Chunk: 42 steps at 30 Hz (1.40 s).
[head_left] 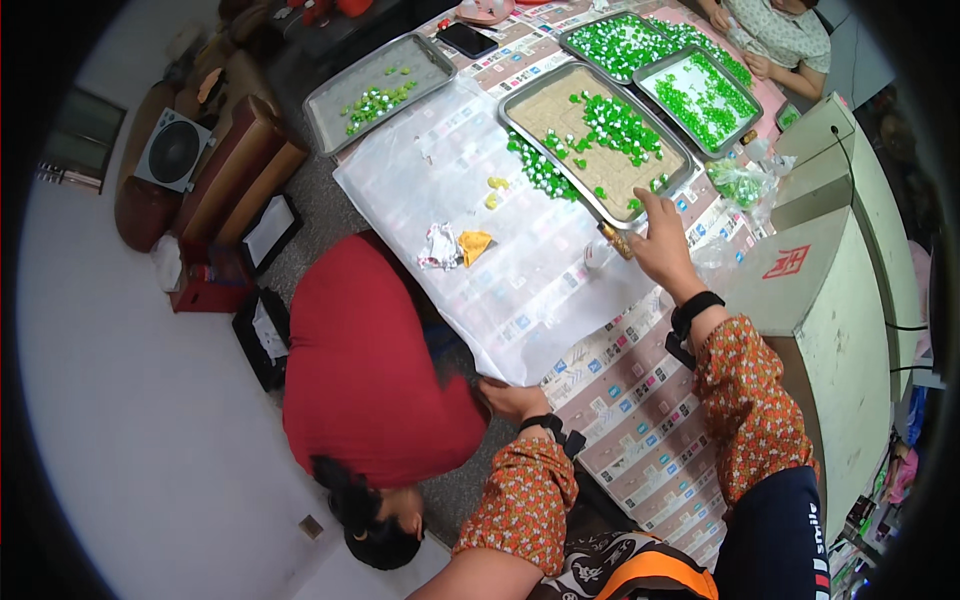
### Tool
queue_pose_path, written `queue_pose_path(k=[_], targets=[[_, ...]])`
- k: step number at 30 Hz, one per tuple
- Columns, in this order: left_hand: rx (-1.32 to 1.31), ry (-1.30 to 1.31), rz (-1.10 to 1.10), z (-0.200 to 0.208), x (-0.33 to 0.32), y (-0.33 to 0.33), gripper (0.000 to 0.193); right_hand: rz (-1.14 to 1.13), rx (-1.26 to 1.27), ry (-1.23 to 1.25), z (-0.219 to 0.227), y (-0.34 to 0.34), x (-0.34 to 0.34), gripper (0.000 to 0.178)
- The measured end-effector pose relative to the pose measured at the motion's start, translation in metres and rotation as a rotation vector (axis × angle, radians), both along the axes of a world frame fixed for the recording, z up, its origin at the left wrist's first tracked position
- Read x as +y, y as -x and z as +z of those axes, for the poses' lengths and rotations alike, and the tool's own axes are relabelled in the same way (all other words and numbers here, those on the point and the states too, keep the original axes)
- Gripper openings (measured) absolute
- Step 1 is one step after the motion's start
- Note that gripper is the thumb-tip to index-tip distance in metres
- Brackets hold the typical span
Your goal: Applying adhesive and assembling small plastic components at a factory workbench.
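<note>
At the near corner of the table, my left hand (513,399) is closed on the edge of a white translucent sheet (510,320); some of its fingers are hidden. My right hand (664,246) reaches over the near corner of a metal tray (597,212), fingers apart, with nothing visible in it. The tray has a tan bottom and carries many small green-and-white pieces (620,125). Just by my right thumb lies a small brown-gold cylinder (614,240). A small whitish round container (597,256) stands beside it.
A person in red (370,360) bends down at the table's left side. Another person (785,45) sits at the far right. More trays of green pieces (697,95) stand at the back; another tray (330,115) is far left. A torn foil wrapper (440,248) lies mid-sheet. A pale cabinet (800,270) flanks the right.
</note>
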<state>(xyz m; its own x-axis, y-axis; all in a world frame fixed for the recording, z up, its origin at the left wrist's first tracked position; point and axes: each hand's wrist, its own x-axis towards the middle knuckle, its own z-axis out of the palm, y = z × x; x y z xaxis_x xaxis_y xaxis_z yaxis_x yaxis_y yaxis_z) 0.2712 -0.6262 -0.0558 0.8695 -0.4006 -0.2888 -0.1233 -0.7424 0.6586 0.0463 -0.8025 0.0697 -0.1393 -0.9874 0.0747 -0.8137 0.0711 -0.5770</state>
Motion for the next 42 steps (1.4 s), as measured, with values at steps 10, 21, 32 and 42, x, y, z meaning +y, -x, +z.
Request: queue_pose_path(k=[10, 21, 32, 42], targets=[[-0.018, 0.027, -0.063, 0.009, -0.001, 0.008, 0.053, -0.136, 0.228, -0.003, -0.056, 0.058, -0.113, 0.069], [0.092, 0.142, -0.080, -0.007, 0.011, 0.007, 0.063, -0.125, 0.305, -0.159, -0.095, 0.076, -0.162, 0.078], [0.067, 0.072, -0.108, -0.007, 0.007, 0.007, 0.077, -0.127, 0.237, 0.064, -0.101, 0.080, -0.160, 0.034], [-0.016, 0.094, -0.126, -0.052, 0.021, 0.007, 0.061, -0.553, -0.619, 0.259, -0.108, 0.096, -0.136, 0.013]])
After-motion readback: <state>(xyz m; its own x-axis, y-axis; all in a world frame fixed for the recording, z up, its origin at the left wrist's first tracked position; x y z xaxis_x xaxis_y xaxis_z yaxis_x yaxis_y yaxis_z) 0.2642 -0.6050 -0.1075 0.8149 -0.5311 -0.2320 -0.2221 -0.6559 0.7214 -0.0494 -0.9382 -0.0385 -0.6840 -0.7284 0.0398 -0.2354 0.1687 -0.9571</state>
